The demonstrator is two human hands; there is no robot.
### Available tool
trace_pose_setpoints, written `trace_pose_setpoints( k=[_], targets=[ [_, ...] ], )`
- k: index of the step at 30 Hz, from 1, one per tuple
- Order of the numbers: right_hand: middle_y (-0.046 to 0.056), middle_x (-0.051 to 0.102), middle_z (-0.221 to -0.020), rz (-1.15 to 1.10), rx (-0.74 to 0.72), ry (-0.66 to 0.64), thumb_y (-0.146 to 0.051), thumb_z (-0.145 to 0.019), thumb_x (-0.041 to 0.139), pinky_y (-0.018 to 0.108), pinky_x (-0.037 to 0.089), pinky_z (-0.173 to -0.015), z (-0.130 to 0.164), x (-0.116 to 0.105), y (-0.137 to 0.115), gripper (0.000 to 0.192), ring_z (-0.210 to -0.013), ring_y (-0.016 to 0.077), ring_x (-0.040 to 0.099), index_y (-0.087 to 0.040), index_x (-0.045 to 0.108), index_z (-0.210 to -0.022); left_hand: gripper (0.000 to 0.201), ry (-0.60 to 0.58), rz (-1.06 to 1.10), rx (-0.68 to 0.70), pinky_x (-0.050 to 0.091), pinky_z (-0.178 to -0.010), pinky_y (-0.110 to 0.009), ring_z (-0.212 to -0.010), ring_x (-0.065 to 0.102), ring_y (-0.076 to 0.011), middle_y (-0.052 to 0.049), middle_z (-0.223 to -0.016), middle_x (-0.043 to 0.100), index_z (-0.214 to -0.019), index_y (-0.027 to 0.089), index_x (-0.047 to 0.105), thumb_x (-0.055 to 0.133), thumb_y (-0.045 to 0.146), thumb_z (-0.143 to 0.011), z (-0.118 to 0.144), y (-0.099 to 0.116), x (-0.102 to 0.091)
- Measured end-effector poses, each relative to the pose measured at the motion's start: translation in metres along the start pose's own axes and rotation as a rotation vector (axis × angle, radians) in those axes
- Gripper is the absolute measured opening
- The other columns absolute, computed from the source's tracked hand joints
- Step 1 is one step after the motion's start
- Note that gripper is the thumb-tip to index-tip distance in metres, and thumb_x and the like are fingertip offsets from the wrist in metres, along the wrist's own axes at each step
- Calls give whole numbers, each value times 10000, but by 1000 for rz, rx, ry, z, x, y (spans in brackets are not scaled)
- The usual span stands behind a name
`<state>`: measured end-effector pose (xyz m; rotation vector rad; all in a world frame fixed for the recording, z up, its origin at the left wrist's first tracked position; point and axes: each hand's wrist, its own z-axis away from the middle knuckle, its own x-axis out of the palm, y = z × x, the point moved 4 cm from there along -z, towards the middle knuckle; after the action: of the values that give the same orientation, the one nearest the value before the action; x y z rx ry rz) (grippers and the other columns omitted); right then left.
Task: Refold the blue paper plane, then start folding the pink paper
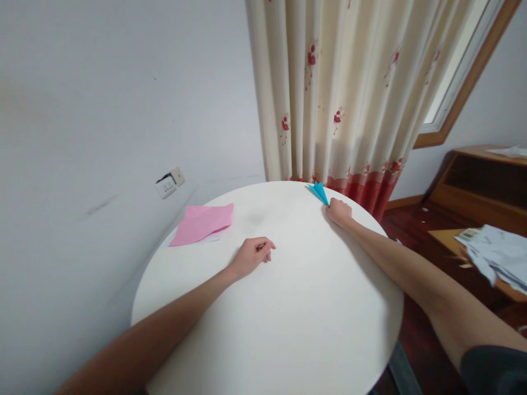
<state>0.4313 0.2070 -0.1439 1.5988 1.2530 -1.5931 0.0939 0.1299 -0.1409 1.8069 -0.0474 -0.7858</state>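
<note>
My left hand (252, 256) rests on the white round table (280, 329) near its middle. Its fingers are loosely bent, with a gap between them and nothing visible inside. Farther off, at the table's back right, the fingers of my right hand (339, 212) are curled closed at the pointed tip of a blue folded paper plane (318, 193). The plane's tail points away to the back left, by the table edge. The fingertips of this hand are partly hidden by its back.
Pink paper (201, 224) lies over a white sheet at the table's left. A wall socket (165, 187) is beyond it. A flowered curtain (329, 99) hangs behind the table. On the right stand a wooden cabinet (473, 189) and a low surface with piled papers (504, 255).
</note>
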Motion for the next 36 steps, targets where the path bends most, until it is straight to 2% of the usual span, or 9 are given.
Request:
trace_pose_setpoints(
  k=[14,26,30,34,36],
  targets=[
    [215,662,-1178,-18,5,28,-268,-970,426,385,470,-880,-17,8,6,343,-1085,312,643,-93,605,-1205,340,-9,-13,10,388,-528,-225,-538,521,-117,-23,-616,640,-851,155,692,528,447,-906,-1,-4,0],
    [221,656,-1168,-40,-35,47,-301,-965,426,386,478,-823,-3,8,6,375,-1059,333,644,-87,543,-1250,325,0,-37,16,383,-541,-228,-552,537,-120,-24,-628,643,-859,150,689,532,430,-906,0,-6,-5],
    [215,676,-1147,-58,-117,-11,-266,-955,431,353,464,-795,10,11,-12,328,-1039,316,653,-94,610,-1170,299,7,-34,20,395,-563,-226,-574,558,-123,-22,-632,642,-856,146,688,547,406,-892,-1,-8,-9],
    [145,721,-1048,-102,-274,-79,-273,-927,495,298,437,-759,40,18,-49,233,-980,265,669,-149,683,-986,299,11,-53,21,394,-571,-222,-584,560,-121,-25,-640,648,-847,140,693,542,394,-894,-1,-12,-12],
    [124,731,-999,-123,-403,-105,-285,-930,486,291,422,-734,63,21,-71,232,-941,252,674,-165,686,-935,304,10,-72,15,382,-561,-218,-580,553,-117,-25,-646,651,-852,136,697,536,390,-897,-1,-14,-13]
  ],
)
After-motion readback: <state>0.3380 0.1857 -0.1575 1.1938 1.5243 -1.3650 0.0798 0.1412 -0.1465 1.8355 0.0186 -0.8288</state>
